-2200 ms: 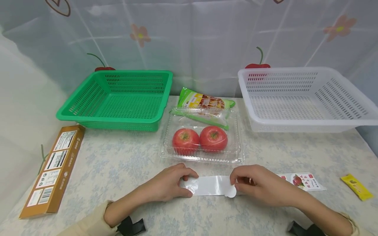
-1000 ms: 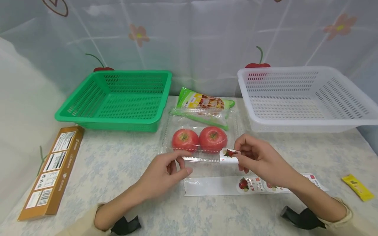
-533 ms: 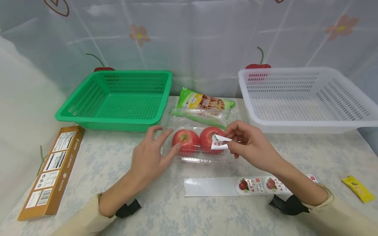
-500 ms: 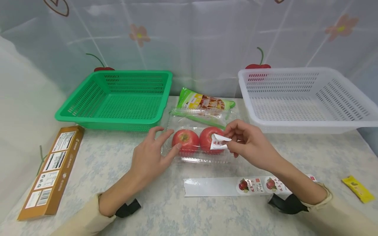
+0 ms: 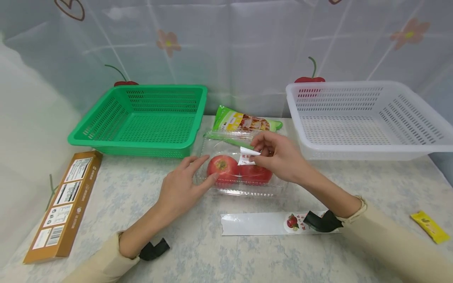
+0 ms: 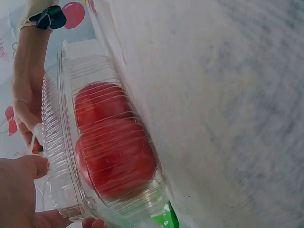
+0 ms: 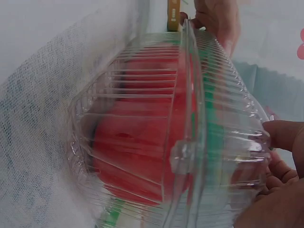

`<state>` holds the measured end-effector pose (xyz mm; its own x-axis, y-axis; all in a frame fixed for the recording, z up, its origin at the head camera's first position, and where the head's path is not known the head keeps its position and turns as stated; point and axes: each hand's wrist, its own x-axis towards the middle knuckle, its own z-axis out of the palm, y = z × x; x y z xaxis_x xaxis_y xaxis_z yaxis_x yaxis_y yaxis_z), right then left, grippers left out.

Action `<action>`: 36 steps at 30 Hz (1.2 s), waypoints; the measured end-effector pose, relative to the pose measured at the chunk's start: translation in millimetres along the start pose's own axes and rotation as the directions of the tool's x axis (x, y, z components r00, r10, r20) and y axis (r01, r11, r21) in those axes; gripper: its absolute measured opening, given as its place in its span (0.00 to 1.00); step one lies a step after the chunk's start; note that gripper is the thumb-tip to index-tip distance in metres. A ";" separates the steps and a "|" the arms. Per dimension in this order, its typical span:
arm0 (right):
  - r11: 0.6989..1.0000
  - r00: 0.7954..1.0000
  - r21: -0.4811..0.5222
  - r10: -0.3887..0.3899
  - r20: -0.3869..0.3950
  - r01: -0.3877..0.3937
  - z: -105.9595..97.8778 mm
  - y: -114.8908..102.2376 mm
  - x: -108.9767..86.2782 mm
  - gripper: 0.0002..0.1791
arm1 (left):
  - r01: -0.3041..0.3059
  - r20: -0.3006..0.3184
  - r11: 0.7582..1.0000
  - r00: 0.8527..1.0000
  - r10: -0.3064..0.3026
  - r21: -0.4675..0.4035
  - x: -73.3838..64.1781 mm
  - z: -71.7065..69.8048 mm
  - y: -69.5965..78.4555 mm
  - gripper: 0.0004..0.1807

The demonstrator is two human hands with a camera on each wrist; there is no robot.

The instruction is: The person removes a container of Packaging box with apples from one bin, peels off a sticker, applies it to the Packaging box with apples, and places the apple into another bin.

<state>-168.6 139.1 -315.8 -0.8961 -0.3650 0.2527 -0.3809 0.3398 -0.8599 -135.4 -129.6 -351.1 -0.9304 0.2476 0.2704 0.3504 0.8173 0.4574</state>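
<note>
A clear plastic clamshell box (image 5: 247, 192) lies in the middle of the table with two red apples (image 5: 221, 167) inside. My left hand (image 5: 180, 186) rests against the box's left side, thumb and fingers spread. Above the lid, my right hand (image 5: 279, 155) pinches a white sticker (image 5: 245, 158) with red print, its upper edge curled over. Whether the sticker touches the lid is hard to tell. A sticker strip (image 5: 253, 224) lies in front of the box, its right part hidden by my right arm. In the right wrist view, fingertips (image 7: 280, 135) are at the lid.
A green basket (image 5: 138, 147) stands at the back left, a white basket (image 5: 361, 151) at the back right. Behind the box lies a green snack bag (image 5: 247, 121). A long brown carton (image 5: 63, 206) is at the left, a small yellow packet (image 5: 429, 226) at the right.
The right hand has peeled a sticker off the strip and carried it up and left over the box. The left hand has left the strip and moved to the box's left side.
</note>
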 end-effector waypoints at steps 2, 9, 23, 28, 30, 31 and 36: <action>1.000 1.000 -0.020 -0.001 0.011 0.002 2.7 3.1 4.2 0.12 | 0.004 0.001 1.000 1.000 -0.004 0.001 0.2 0.0 0.5 0.32; 0.991 0.999 -0.134 -0.022 0.032 0.026 10.2 6.8 7.5 0.14 | 0.004 0.007 1.000 1.000 -0.005 0.015 1.1 -1.5 2.4 0.32; 0.961 0.995 -0.274 -0.009 0.098 0.036 13.7 6.8 4.1 0.15 | 0.001 0.021 1.000 1.000 -0.002 0.029 2.4 -2.3 3.7 0.32; 0.954 0.995 -0.299 -0.001 0.101 0.032 17.0 7.3 5.9 0.16 | 0.018 0.031 1.000 0.999 -0.019 0.018 1.8 -3.6 3.0 0.32; 0.951 0.995 -0.309 0.007 0.098 0.023 17.8 7.1 5.9 0.16 | 0.021 0.033 1.000 0.999 -0.022 0.017 1.8 -3.7 2.6 0.33; 0.949 0.996 -0.314 0.010 0.093 0.019 18.0 6.9 5.5 0.17 | 0.019 0.033 1.000 0.999 -0.020 0.019 1.9 -3.6 2.4 0.33; 0.932 0.998 -0.360 -0.019 0.055 0.038 18.2 7.6 2.9 0.18 | 0.009 0.037 1.000 0.999 -0.010 0.022 2.6 -3.2 2.6 0.33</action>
<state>-170.0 124.9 -329.7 -0.8747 -0.4183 0.2447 -0.4711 0.6154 -0.6320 -136.6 -128.6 -346.6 -0.9373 0.2582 0.2342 0.3391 0.8311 0.4408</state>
